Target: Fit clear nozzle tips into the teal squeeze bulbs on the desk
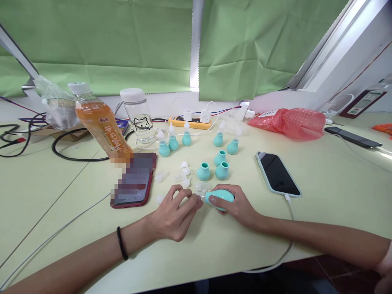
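Note:
My right hand (234,203) is wrapped round a teal bulb (223,197) lying on its side, its opening toward the left. At that opening, my left hand (179,212) pinches a small clear piece (202,195). Just beyond the hands lies a clear tube (203,186). Open-topped teal bulbs (203,172) stand behind it. White and clear small parts (184,171) lie to their left. Further back, several teal bulbs with clear pointed tips (164,148) stand upright.
A phone in a red case (134,183) lies left, another phone (277,173) right with a cable plugged in. Behind are an orange drink bottle (101,122), a clear cup (140,118), a yellow power strip (190,123) and a red plastic bag (290,122).

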A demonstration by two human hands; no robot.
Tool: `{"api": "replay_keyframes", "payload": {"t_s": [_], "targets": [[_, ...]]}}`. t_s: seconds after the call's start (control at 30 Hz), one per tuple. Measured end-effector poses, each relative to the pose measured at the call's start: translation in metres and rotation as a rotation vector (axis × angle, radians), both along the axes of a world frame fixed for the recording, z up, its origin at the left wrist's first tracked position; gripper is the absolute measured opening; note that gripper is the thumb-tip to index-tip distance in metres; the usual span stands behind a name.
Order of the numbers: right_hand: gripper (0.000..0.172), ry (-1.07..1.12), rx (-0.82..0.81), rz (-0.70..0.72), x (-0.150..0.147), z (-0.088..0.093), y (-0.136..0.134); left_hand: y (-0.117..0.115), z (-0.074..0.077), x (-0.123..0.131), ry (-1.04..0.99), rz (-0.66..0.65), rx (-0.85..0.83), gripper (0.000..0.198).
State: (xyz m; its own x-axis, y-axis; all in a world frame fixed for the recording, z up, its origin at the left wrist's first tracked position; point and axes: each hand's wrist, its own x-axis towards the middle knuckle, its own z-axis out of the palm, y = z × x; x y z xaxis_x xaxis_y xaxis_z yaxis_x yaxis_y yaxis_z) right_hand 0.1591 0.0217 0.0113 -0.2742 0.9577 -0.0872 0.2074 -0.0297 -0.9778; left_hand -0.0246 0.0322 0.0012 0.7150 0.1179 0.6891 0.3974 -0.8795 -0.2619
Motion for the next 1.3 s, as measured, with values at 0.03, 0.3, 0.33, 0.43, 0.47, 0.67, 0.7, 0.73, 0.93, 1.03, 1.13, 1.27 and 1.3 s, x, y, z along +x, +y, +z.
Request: {"api": "replay_keyframes", "payload": {"t_s": [0.03, 0.3, 0.33, 0.43, 0.47, 0.67, 0.7, 0.73, 0.93, 1.03, 1.13, 1.27, 1.3], "targets": [[0.025, 0.004, 0.003, -0.001, 0.0, 0.0, 0.0, 0.001, -0.001, 0.0, -0.008, 0.002, -0.006, 0.012], [0.024, -0.079, 0.063, 0.015, 0.003, -0.008, 0.001, 0.012, -0.007, -0.004, 0.097, 0.048, -0.264, 0.011], [0.024, -0.098, 0.086, 0.014, 0.003, -0.008, 0.001, 0.012, -0.003, -0.004, 0.103, 0.055, -0.279, 0.011], [0.021, -0.153, 0.165, 0.018, 0.003, -0.009, 0.002, 0.008, 0.01, -0.004, 0.168, 0.086, -0.265, 0.013], [0.02, -0.168, 0.19, 0.02, 0.003, -0.009, 0.002, 0.006, 0.014, -0.004, 0.207, 0.101, -0.238, 0.014], [0.018, -0.159, 0.212, 0.037, 0.003, -0.011, 0.003, 0.0, 0.021, 0.0, 0.429, 0.195, 0.114, 0.017], [0.018, -0.147, 0.193, 0.037, 0.003, -0.01, 0.003, 0.001, 0.019, 0.0, 0.438, 0.206, 0.128, 0.017], [0.018, -0.133, 0.168, 0.035, 0.002, -0.009, 0.003, 0.002, 0.017, 0.001, 0.427, 0.215, 0.122, 0.017], [0.026, 0.027, 0.009, -0.011, 0.002, -0.001, 0.003, 0.006, 0.004, 0.004, 0.08, 0.22, -0.145, 0.01], [0.028, 0.057, 0.001, -0.005, 0.003, 0.0, 0.003, 0.004, 0.002, 0.006, -0.077, 0.21, -0.369, 0.01], [0.027, 0.059, -0.015, -0.007, 0.003, -0.001, 0.003, 0.004, 0.002, 0.007, -0.114, 0.187, -0.407, 0.009], [0.026, 0.045, -0.01, 0.001, 0.003, -0.002, 0.002, 0.003, 0.004, 0.007, -0.098, 0.156, -0.325, 0.011], [0.026, 0.041, -0.003, 0.004, 0.002, -0.001, 0.002, 0.003, 0.005, 0.007, -0.082, 0.164, -0.312, 0.015]]}}
